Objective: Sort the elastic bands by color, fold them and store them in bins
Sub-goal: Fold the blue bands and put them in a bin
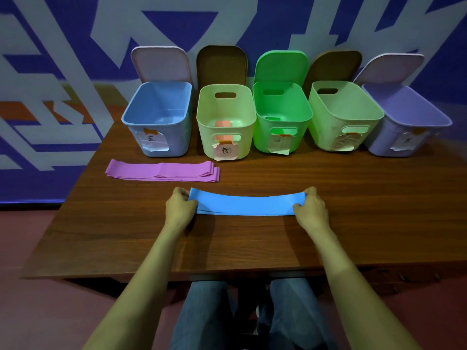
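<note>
The left hand (pixel 180 206) pinches the 9 o'clock end of the blue band (pixel 246 204), and the right hand (pixel 310 207) pinches its 3 o'clock end, fingers curled. The band spans between them at the wooden table's (pixel 379 210) middle. At 11 o'clock lies the pink band (pixel 161 170), with 5 bins (pixel 225 122) at 12 o'clock.
</note>
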### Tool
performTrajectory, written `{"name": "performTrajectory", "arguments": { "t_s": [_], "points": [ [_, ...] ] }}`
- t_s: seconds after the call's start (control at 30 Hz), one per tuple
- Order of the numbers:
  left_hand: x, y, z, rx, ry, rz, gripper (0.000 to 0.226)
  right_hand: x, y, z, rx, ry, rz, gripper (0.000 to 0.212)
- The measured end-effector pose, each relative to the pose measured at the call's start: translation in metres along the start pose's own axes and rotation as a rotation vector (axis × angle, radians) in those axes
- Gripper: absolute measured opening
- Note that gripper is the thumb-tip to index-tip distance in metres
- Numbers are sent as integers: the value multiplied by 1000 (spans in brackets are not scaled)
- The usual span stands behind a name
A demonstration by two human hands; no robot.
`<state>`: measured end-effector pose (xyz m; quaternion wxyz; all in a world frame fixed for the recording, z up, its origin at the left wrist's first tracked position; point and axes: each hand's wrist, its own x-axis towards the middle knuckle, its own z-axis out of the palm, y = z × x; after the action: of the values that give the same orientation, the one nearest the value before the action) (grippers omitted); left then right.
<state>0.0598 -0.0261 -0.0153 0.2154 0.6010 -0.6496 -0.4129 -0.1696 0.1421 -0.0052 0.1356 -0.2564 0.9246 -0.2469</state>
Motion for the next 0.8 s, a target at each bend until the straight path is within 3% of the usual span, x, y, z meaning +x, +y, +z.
{"name": "performTrajectory", "arguments": {
  "t_s": [0.17,0.33,0.4,0.5,0.67,0.8],
  "points": [
    [4,1,5,91,11,-6,22,-2,-3,4,-53,2,-15,30],
    [-1,3,10,236,71,47,35,2,-3,6,-169,10,18,46],
    [-3,3,8,368,134,-10,48,3,1,4,-177,15,32,53],
    [0,6,4,470,91,-195,65,3,5,6,-199,44,2,56],
    [5,11,4,425,-1,-228,48,-10,11,33,-215,234,-488,32],
    [-2,15,5,333,-19,-90,29,-13,17,39,-135,199,-495,20]
  ]
}}
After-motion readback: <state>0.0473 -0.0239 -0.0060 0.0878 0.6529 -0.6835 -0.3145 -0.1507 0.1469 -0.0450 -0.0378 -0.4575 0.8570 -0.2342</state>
